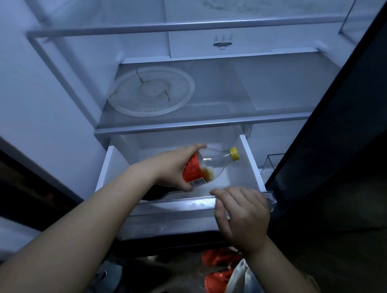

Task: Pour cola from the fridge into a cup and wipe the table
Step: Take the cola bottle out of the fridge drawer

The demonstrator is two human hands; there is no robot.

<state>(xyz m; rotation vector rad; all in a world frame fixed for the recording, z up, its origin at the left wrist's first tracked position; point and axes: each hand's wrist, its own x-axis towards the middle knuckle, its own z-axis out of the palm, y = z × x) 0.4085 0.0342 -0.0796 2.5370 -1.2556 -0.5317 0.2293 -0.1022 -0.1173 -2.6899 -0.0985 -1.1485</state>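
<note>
— Dim white fridge drawer [110, 164] is hanging open; left hand [175, 165] is gripping the nearly empty clear cola bottle, red label, yellow cap [209, 167], above it

— Right hand [240, 215] is pinching the drawer's front rim; tilted bottle risks slipping

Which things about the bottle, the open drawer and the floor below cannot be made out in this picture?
All in the head view:
- Bottle: its lower end is covered by the left hand; the label text is too small to read.
- Drawer: a dark thing at its front left is hidden behind the left forearm and the drawer's front wall.
- Right hand: its palm side on the drawer edge is hidden.
- Floor: the red items are blurred and cut off by the bottom edge.
</note>
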